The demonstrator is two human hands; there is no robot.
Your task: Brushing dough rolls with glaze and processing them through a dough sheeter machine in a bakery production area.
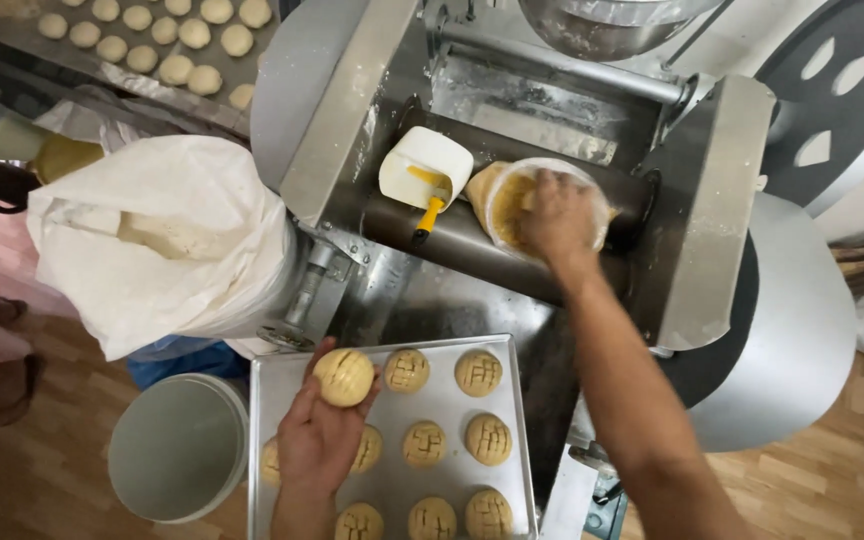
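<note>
My left hand (317,435) holds a round scored dough ball (344,376) over the metal baking tray (449,395). Several other scored dough rounds lie in rows on that tray. My right hand (557,215) reaches up into a round tub of yellow filling (505,205) resting on the ledge of a steel machine (697,200); its fingers are inside the tub and partly hidden. A white container with a yellow-handled brush (429,195) sits just left of the tub.
A large white sack of flour (167,235) stands at the left. Below it is a pale round bucket (177,448). Another tray of plain dough balls (167,45) lies at top left. The floor is wood.
</note>
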